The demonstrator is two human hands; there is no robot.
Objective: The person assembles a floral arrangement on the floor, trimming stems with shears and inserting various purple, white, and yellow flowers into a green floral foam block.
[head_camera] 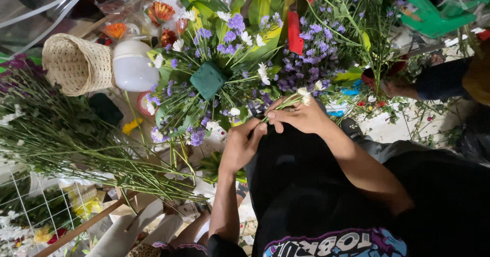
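My right hand (301, 117) pinches a short stem of small white flowers (304, 96) just in front of my black shirt. My left hand (242, 146) meets it from below, fingertips closed on the lower end of the same stem. Directly beyond both hands stands a flower arrangement (224, 58) of purple blooms, white daisies and long green leaves. These are stuck into a green foam block (208, 79).
A wicker basket (76, 63) and a white plastic jug (132, 66) lie left of the arrangement. A big bundle of green stems (66, 139) sprawls at left. Another person's hand (397, 87) in a dark sleeve reaches in at right. A green watering can (434, 12) sits top right.
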